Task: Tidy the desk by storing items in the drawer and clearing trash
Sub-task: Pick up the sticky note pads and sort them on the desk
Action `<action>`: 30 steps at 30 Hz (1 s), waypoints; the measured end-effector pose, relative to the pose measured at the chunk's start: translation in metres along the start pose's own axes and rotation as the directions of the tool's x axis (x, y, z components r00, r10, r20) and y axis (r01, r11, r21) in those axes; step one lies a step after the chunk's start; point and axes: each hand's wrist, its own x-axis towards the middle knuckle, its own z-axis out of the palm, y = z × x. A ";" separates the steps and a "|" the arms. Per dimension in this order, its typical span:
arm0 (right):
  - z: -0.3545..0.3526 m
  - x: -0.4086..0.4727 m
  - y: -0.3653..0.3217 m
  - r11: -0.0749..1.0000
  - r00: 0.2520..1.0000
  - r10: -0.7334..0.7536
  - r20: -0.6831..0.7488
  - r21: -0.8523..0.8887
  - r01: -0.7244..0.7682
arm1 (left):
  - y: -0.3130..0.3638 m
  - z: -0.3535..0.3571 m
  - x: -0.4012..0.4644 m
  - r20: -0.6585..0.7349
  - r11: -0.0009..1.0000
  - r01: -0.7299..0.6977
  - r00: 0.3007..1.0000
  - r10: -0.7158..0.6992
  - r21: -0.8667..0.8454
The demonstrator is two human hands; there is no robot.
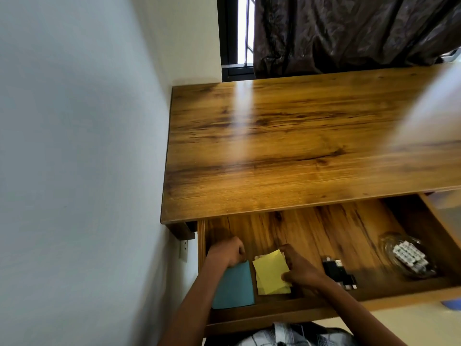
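Note:
The wooden drawer (324,309) under the desk (287,136) is pulled out. In its left part lies a teal paper pad (235,287), and my left hand (228,252) rests on its far edge with the fingers curled. Beside it lies a stack of yellow sticky notes (270,273). My right hand (300,269) grips that stack along its right edge, thumb at the near corner. Further right in the drawer lie a black gadget (338,272) and a clear plastic bag holding a white strip of small pieces (409,255).
A white wall (74,146) runs close along the desk's left side, with a socket (184,249) below the desktop. A dark curtain (349,31) and a window (243,31) stand behind the desk. My checked shirt (287,337) shows at the bottom edge.

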 end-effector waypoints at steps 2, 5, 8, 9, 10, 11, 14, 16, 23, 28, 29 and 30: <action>0.000 0.000 -0.001 1.000 1.000 -0.003 0.013 0.006 0.003 | -0.001 -0.001 0.000 0.014 1.000 -0.006 1.000 0.006 0.001; 0.002 0.001 -0.005 1.000 1.000 -0.005 0.026 -0.008 0.005 | -0.002 -0.003 0.001 0.029 1.000 -0.014 0.999 0.014 0.016; 0.006 0.003 -0.007 1.000 1.000 0.000 0.013 0.000 0.000 | -0.002 -0.004 0.002 0.034 1.000 -0.008 0.999 0.008 0.017; 0.006 0.003 -0.007 1.000 1.000 0.001 0.006 -0.005 -0.001 | -0.002 -0.003 0.001 0.032 1.000 -0.006 0.999 0.006 0.015; 0.007 0.003 -0.007 1.000 1.000 0.006 0.000 -0.007 -0.006 | -0.001 -0.003 0.001 0.032 1.000 -0.008 0.999 0.007 0.004; 0.006 0.003 -0.007 1.000 1.000 0.008 -0.006 0.007 -0.008 | 0.000 -0.002 0.001 0.040 0.999 -0.008 0.999 0.009 -0.031; 0.003 0.000 -0.010 0.985 0.997 0.027 -0.067 0.172 -0.015 | 0.006 0.001 -0.001 0.098 0.961 -0.025 0.994 0.054 -0.276; -0.002 -0.002 -0.014 0.958 0.981 0.031 -0.193 0.287 0.026 | 0.012 0.000 -0.003 0.087 0.917 -0.058 0.991 0.100 -0.394; -0.002 -0.009 -0.035 0.741 0.962 0.136 -0.236 0.669 0.060 | 0.016 -0.018 -0.008 -0.110 0.877 -0.155 0.987 0.117 -0.454; 0.023 -0.016 -0.055 0.729 0.993 0.108 0.045 0.676 -0.111 | 0.005 -0.034 -0.010 0.029 0.974 -0.053 0.998 0.061 -0.222; 0.029 -0.018 -0.059 0.760 0.992 0.098 0.086 0.637 -0.130 | 0.004 -0.035 -0.011 0.074 0.987 -0.032 0.996 0.045 -0.159; 0.035 -0.018 -0.062 0.796 0.989 0.087 0.116 0.589 -0.139 | 0.003 -0.035 -0.011 0.113 0.995 -0.014 0.993 0.026 -0.103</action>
